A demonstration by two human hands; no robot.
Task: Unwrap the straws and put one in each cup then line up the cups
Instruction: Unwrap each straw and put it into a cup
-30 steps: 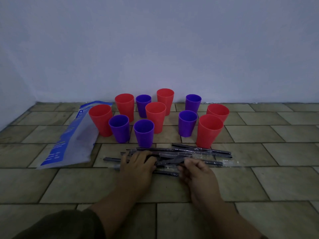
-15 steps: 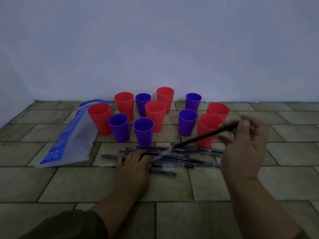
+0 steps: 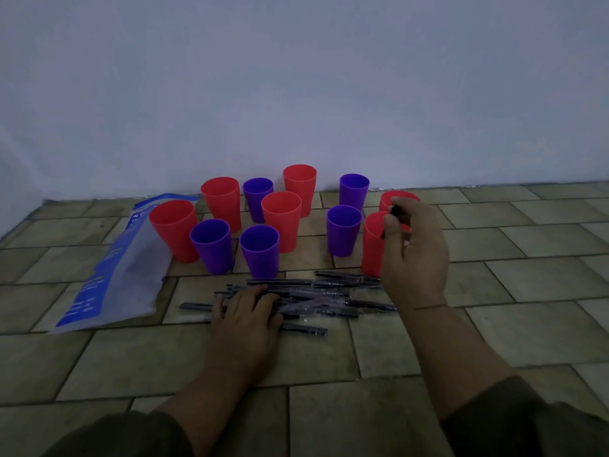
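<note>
Pinching a straw [image 3: 396,211] by its top, the right hand [image 3: 413,252] stands it in the near-right red cup [image 3: 372,245]. The left hand [image 3: 245,311] lies flat on the wrapped pile [image 3: 329,293] on the floor. The next move is probably to release the straw and unwrap another.
</note>
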